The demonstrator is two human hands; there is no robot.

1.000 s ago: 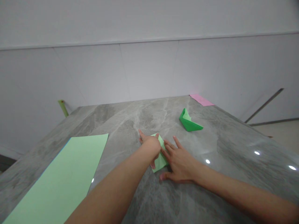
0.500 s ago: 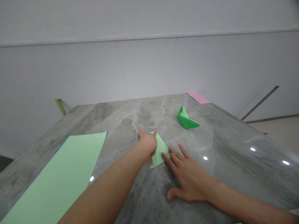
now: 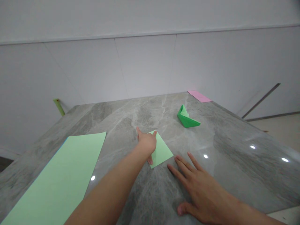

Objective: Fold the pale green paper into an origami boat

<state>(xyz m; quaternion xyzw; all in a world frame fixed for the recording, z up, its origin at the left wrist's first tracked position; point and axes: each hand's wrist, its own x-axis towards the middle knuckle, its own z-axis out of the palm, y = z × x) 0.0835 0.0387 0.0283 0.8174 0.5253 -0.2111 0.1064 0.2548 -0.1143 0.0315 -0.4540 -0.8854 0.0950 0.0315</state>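
Observation:
A small folded piece of light green paper [image 3: 161,153] lies flat on the grey marbled table. Across its left side rests my left hand [image 3: 147,144], pressing it down with the fingers spread. That hand covers part of the paper, and some of its fingers are hidden behind the wrist. Just off the paper's right corner, my right hand [image 3: 194,184] is palm down with fingers spread, holding nothing. Beyond both hands sits a darker green folded paper boat [image 3: 187,118].
A stack of large light green sheets [image 3: 56,178] lies at the left. Near the table's back right edge is a pink paper [image 3: 199,96]. The marbled table [image 3: 117,117] meets a white wall [image 3: 145,68] at the back.
My right hand has slid right and toward me, off the folded paper's right corner. My left hand stays in place on the paper.

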